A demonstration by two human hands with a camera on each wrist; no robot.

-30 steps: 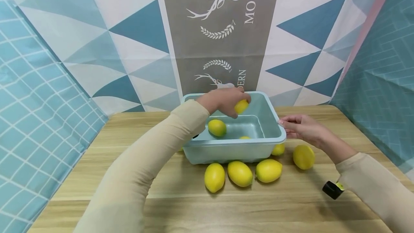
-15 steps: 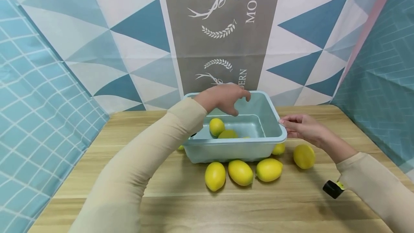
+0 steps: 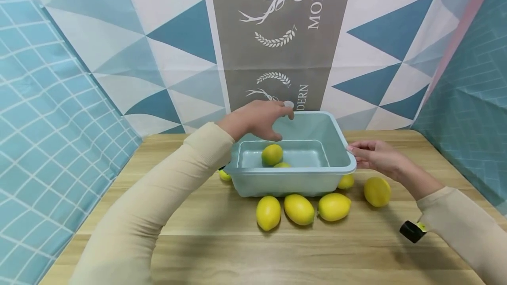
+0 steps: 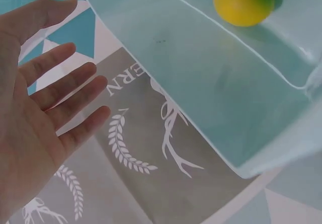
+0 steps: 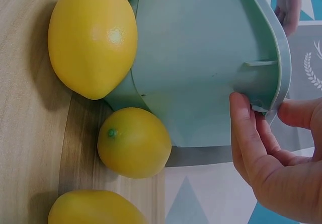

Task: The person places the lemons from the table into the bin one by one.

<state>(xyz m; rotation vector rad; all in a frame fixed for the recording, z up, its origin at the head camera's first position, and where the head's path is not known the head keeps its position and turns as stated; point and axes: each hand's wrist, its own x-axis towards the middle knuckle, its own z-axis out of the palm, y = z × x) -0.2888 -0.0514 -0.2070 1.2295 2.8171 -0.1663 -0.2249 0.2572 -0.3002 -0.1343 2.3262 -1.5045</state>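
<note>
A pale blue-green plastic bin (image 3: 289, 182) stands on the table. Inside it lie a lemon (image 3: 272, 155) and, partly hidden by the front wall, another lemon (image 3: 282, 165). My left hand (image 3: 257, 120) hovers over the bin's back left part, holding nothing; the left wrist view has its fingers (image 4: 75, 90) spread and relaxed beside the rim. At the bin's right end, my right hand (image 3: 374, 156) pinches the rim, thumb on one side and fingers on the other, as the right wrist view shows with that hand (image 5: 282, 153).
Before the bin sit three lemons in a row, among them a middle lemon (image 3: 299, 210). Farther right is a lemon (image 3: 377, 191), with another lemon (image 3: 346, 181) against the bin's right corner. One lemon (image 3: 225, 175) peeks out at the left. A patterned cloth wall (image 3: 277, 47) rises behind.
My left hand has let go of a lemon, which dropped into the bin, and has then moved left. My right hand keeps its hold on the rim. The head view has shifted slightly.
</note>
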